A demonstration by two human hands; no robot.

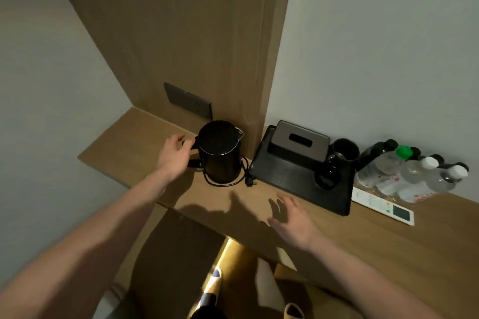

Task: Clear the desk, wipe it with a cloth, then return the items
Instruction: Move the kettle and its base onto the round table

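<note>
A black electric kettle (220, 154) stands on the wooden desk (145, 137) against a wood wall panel, its cord looped around its base. My left hand (173, 154) is at the kettle's handle, fingers curled beside it; whether they grip it I cannot tell. My right hand (293, 217) hovers open over the desk's front, left of a black tray (285, 176). On the tray sit a tissue box (298, 144) and two black mugs (342, 153). Right of the tray are several water bottles (414, 173) and a white remote (383, 206).
A dark socket plate (188, 101) is on the wall panel behind the kettle. The kettle's plug (251, 181) lies on the desk by the tray. Below the desk edge I see feet in slippers (213, 282) and a lit floor strip.
</note>
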